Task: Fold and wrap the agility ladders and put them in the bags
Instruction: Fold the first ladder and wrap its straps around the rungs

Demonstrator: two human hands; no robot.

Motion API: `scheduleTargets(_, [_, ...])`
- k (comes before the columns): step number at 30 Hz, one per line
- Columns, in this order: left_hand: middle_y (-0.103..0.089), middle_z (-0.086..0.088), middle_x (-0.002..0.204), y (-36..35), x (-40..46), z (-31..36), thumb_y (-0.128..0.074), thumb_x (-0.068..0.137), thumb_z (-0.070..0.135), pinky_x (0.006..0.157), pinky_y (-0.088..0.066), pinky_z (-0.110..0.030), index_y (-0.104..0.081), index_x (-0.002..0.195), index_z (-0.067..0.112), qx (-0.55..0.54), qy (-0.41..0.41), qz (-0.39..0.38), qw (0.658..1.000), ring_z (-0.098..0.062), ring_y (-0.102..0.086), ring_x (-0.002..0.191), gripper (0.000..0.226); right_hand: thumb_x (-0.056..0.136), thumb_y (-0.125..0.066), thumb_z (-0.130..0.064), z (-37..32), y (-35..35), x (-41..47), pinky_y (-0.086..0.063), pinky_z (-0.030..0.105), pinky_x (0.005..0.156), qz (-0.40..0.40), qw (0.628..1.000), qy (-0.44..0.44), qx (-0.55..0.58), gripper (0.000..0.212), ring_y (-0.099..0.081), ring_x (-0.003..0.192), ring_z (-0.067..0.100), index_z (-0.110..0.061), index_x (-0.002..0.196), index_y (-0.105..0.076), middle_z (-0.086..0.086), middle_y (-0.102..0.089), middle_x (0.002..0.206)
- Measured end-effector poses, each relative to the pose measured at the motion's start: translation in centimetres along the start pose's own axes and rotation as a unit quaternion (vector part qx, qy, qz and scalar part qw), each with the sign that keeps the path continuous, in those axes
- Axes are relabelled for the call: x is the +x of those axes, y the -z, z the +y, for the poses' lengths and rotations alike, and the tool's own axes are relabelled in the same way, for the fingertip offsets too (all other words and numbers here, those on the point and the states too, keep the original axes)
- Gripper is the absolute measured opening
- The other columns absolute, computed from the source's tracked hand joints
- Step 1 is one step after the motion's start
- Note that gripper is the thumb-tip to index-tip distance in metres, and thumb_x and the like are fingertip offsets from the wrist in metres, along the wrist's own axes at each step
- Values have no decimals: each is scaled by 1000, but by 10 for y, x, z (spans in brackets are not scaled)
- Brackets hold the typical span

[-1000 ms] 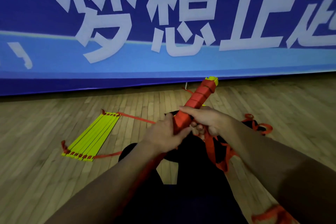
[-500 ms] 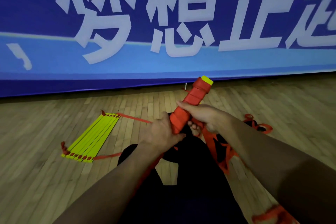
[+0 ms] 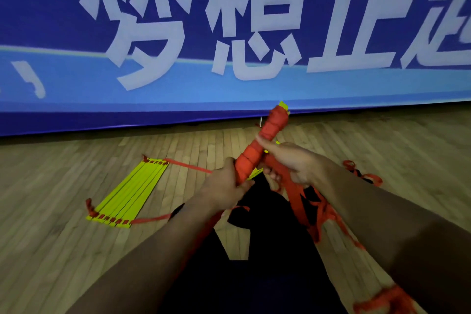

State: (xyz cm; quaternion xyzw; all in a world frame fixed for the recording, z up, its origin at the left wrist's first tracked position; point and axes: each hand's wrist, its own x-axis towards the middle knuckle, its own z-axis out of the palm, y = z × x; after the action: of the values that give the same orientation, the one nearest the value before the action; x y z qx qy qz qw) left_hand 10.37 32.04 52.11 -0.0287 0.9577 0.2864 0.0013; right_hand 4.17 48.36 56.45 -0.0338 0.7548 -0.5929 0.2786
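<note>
Banner [image 3: 229, 33] fills the wall beyond my hands: blue, big white Chinese characters, I read 梦想止 plus a cut-off one at right edge. No brand or label readable on the gear.

Wooden floor [image 3: 51, 250] under everything.

Second ladder [image 3: 127, 192], left of my left hand: yellow rungs already stacked flat, orange straps loose, not wrapped, so judged half done.

Rung bundle [image 3: 262, 143] between my hands, tilted up and away, mostly bound in orange webbing, yellow tip showing on top. Wrap looks nearly finished.

Loose strap [image 3: 300, 201] trails below my right hand, more to wind.

Left hand [image 3: 224, 186] closed around bundle's lower end. Right hand [image 3: 293, 160] gripping the strap beside the bundle.

Black fabric under my hands, maybe a bag, can't tell. Nothing bagged yet.
</note>
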Motion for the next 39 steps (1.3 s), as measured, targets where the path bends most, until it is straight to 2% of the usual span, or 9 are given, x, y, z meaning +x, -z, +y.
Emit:
scheduleTargets(4, [-59, -15, 115, -16, -5, -9, -48, 90, 65, 84, -48, -39, -33, 134, 15, 132, -68, 8, 989, -33, -62, 103, 69, 88, -64, -55, 8, -4, 4, -30, 18, 40, 69, 997, -4, -24, 43, -38, 34, 10, -18, 67, -55, -2, -45, 46])
scheduleTargets(7, [-69, -3, 104, 8, -6, -9, -62, 85, 63, 73, -54, -31, -47, 120, 22, -115, 1, -47, 992, -18, -69, 90, 55, 87, -68, -47, 13, 0, 2, -30, 21, 42, 35, 998, 45, -23, 37, -35, 34, 11, -18, 67, -58, -1, -44, 48])
scheduleTargets(11, [-73, -7, 93, 23, -12, -9, -77, 81, 23, 60, -57, -29, -62, 113, 11, -444, 67, -227, 864, -21, -71, 76, 38, 92, -66, -38, 5, 5, -5, -35, 25, 44, -71, 992, 105, 0, 33, -41, 37, 12, -20, 63, -67, 3, -49, 54])
scheduleTargets(16, [-66, 2, 93, 3, -2, -6, -76, 81, 46, 70, -49, -30, -48, 120, 16, -122, 27, -43, 991, -18, -66, 83, 57, 88, -68, -49, 2, -2, -1, -39, 22, 42, 2, 999, 33, 16, 39, -48, 41, 14, -12, 75, -62, 6, -52, 56])
scheduleTargets(21, [-60, -8, 115, -17, -14, 9, -54, 93, 55, 81, -47, -38, -30, 132, 15, 167, -19, 36, 985, -31, -64, 103, 60, 83, -71, -53, 8, -7, 4, -38, 22, 44, 50, 997, -21, 54, 43, -46, 39, 14, -14, 70, -59, 3, -51, 47])
scheduleTargets(29, [-72, -9, 95, 38, -10, -4, -79, 77, 30, 66, -57, -32, -62, 115, 11, -439, 40, -257, 860, -25, -69, 82, 45, 91, -65, -30, -7, 8, -19, -44, 24, 41, -103, 990, 94, 19, 19, -51, 40, 12, -11, 89, -64, 0, -60, 52])
scheduleTargets(33, [-69, -5, 95, 19, -1, 6, -77, 72, 61, 70, -50, -34, -52, 101, 17, -50, 32, -12, 998, -26, -67, 87, 58, 86, -69, -51, -11, -2, -8, -35, 19, 41, 7, 999, 42, 7, 38, -44, 39, 12, -18, 71, -59, 1, -46, 53])
scheduleTargets(35, [-68, -9, 103, 5, -5, 17, -67, 72, 74, 68, -42, -34, -43, 102, 19, 163, 25, 81, 983, -32, -67, 97, 67, 82, -71, -55, -7, -9, -1, -31, 18, 39, 63, 998, 27, 10, 41, -39, 37, 10, -20, 70, -56, -2, -41, 48])
scheduleTargets(39, [-65, -4, 92, 16, -3, 6, -66, 73, 74, 68, -44, -34, -40, 95, 18, 43, 5, 21, 999, -22, -65, 85, 65, 81, -74, -49, 0, -4, -1, -28, 20, 41, 63, 997, 52, 10, 35, -36, 37, 11, -19, 72, -58, -2, -40, 49])
